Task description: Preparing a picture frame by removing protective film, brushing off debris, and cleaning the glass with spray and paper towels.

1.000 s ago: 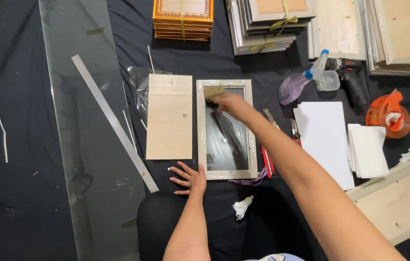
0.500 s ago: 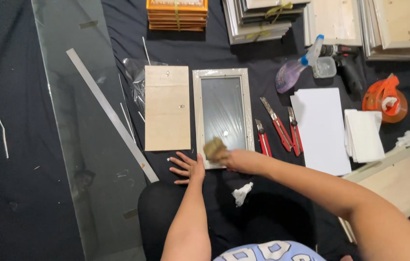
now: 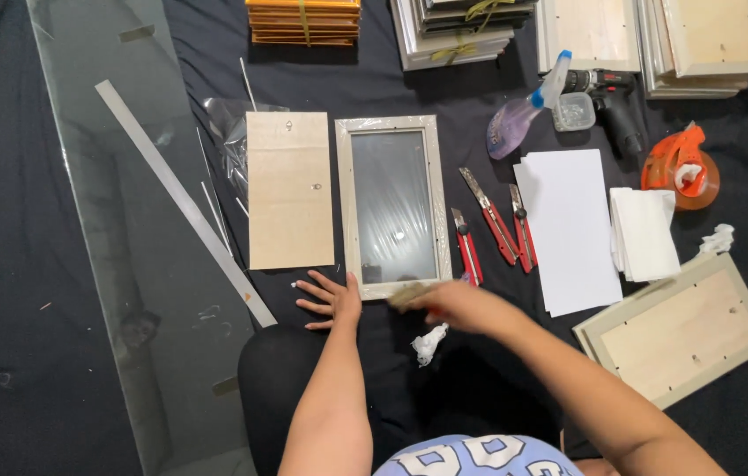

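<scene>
A person sits on a black cloth-covered floor [image 3: 57, 370], looking down at a picture-framing job partway through. One pale rectangular frame [image 3: 394, 204] lies flat in the middle with its glass pane already seated; its plywood backing board [image 3: 288, 189] lies just beside it at nine o'clock, not yet fitted, so closing the frame appears to remain. The left hand [image 3: 332, 300] rests open and flat, fingers spread, touching the frame's lower left corner. The right hand [image 3: 458, 307] is closed around a small brush [image 3: 409, 293], blurred, at the frame's lower edge. At three o'clock of the frame lie three red utility knives [image 3: 496, 229], then one stack of white sheets [image 3: 572, 229] and one pile of folded white cloths [image 3: 644, 234]. At one o'clock sit one spray bottle [image 3: 524, 110], one cordless drill [image 3: 607, 97] and one orange tape dispenser [image 3: 682, 167]. One frame [image 3: 678, 333] lies face down at four o'clock. One long glass sheet [image 3: 118, 220] carrying one metal ruler [image 3: 182, 199] runs along nine o'clock. Four stacks of frames line twelve o'clock, the leftmost orange [image 3: 303, 19].
</scene>
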